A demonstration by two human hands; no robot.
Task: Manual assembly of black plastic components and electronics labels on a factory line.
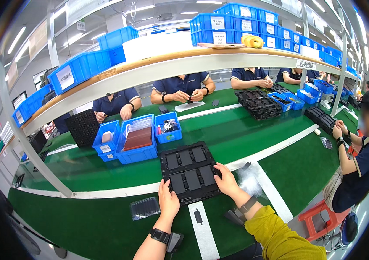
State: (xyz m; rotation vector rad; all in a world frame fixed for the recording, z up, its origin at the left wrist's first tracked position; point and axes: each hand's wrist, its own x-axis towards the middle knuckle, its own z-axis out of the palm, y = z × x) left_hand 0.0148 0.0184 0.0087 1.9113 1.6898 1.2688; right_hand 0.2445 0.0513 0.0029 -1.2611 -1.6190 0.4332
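Both my hands grip a black plastic tray point(200, 197) by its opposite sides, above the green bench top. My left hand point(169, 200) is closed on the near left edge, and my right hand point(227, 181) on the right edge. In the tray's compartments lie several flat dark rectangular pieces point(190, 180). A small black part point(198, 216) rests on a white strip just in front of the tray. Beside my left hand is a clear pack of black strips point(145, 209). A crumpled clear plastic bag point(250, 184) lies beyond my right wrist.
Blue bins point(137, 152) with brown sheets and small parts stand at the far left of the tray. A metal-framed shelf point(171, 61) with more blue bins spans above. Stacked black trays point(258, 106) sit farther back. Co-workers sit opposite; another person point(357, 160) works at right.
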